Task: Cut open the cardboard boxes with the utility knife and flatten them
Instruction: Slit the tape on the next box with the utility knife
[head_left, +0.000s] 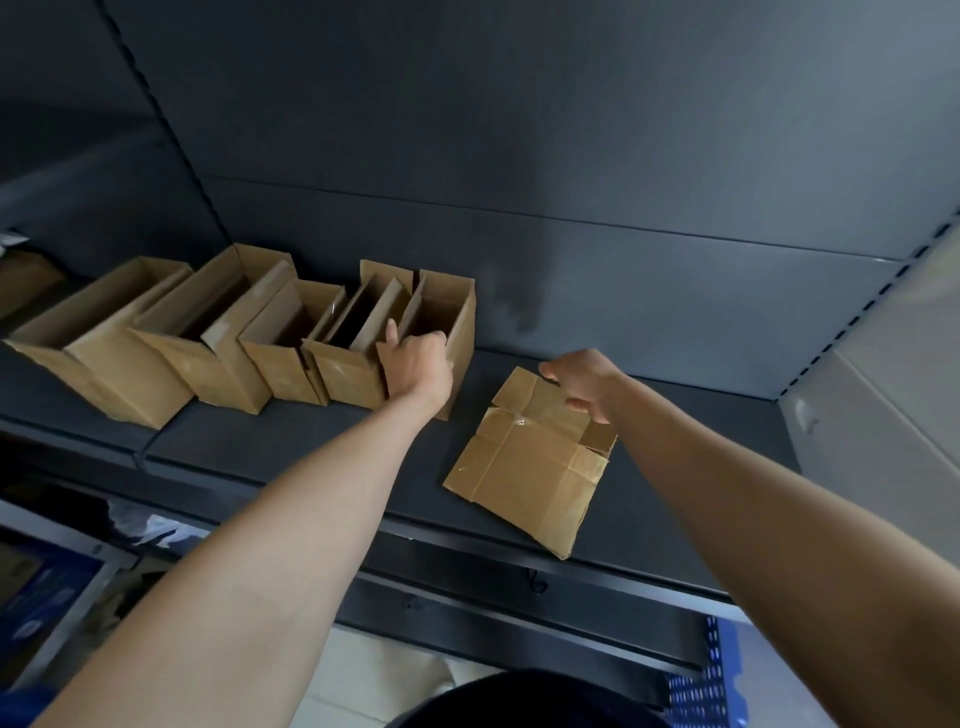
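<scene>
1. Step in hand, as I read it: one carton is done and you are fetching the next.
2. The flattened box (530, 467) lies on the dark shelf (311, 441), to the right of the standing ones, with a near corner at the front lip. Your right hand (584, 382) has its fingers curled at the far flap edge and the thumb above, pinching the cardboard.
3. Your left hand (415, 364) grips the end box (460, 312), the rightmost in the row of open boxes (208, 332). The fingers are hooked over its near rim and the thumb points up along its left corner. The box stands open-topped, pressed against its neighbour.
4. The utility knife is not in view. I cannot tell whether your right palm hides it.
5. The next move likely calls for:
   - letting go of the flat piece, or parking it aside;
   - drawing the end box clear of its neighbour onto bare shelf;
   - having the knife in hand before turning the box to reach its taped seam.
6. Watch that the neighbour doesn't drag along and topple.
</scene>
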